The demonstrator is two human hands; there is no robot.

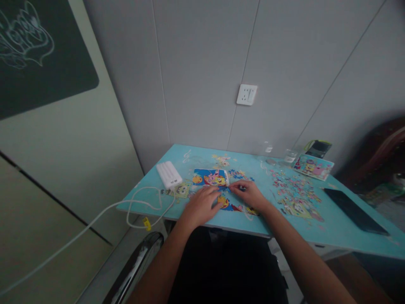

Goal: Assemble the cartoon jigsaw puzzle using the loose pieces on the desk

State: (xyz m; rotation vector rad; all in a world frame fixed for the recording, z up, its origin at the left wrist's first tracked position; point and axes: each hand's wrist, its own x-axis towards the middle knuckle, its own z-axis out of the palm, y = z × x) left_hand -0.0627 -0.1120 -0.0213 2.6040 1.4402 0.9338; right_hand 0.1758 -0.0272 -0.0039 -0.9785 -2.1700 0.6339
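My left hand (204,204) lies flat over the near-left part of a partly joined cartoon jigsaw puzzle (225,203), fingers stretched out and thumb apart. At the puzzle's upper edge, my right hand (248,195) is closed in a pinch on what looks like a small blue puzzle piece (227,188), mostly covered by the fingertips. Just beyond both hands is a blue cartoon picture card (210,177) with a yellow figure on it. A small group of loose blue pieces (238,174) lies behind the right hand.
Many loose pieces (292,190) spread right of my right arm. A dark flat panel (354,211) and a propped cartoon box (313,166) are farther right. Clear containers (289,157) stand near the wall. A white power bank (169,174) with a hanging cable (107,209) is left.
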